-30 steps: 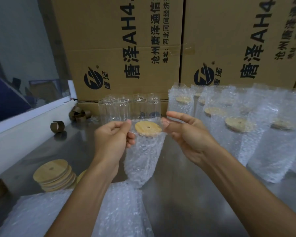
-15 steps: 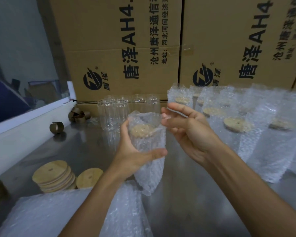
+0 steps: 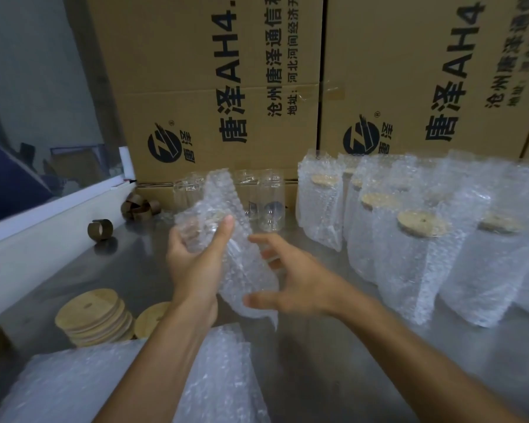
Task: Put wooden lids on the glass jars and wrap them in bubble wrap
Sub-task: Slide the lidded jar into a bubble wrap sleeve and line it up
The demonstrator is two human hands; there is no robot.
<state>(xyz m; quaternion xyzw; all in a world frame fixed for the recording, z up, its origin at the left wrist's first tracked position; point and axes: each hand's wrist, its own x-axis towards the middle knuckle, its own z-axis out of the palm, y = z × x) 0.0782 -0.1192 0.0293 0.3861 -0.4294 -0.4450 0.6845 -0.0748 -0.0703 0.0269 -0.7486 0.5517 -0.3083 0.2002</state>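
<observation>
We grip wrapped jar point(image 3: 226, 239) in left hand point(image 3: 196, 264); right hand point(image 3: 290, 285) open, empty beside it. Fold loose top flap over lid, keep wrap tight.

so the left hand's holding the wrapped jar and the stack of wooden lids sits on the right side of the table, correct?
Not quite. The head view shows the stack of wooden lids on the left side of the table. The left hand does hold the wrapped jar.
</observation>
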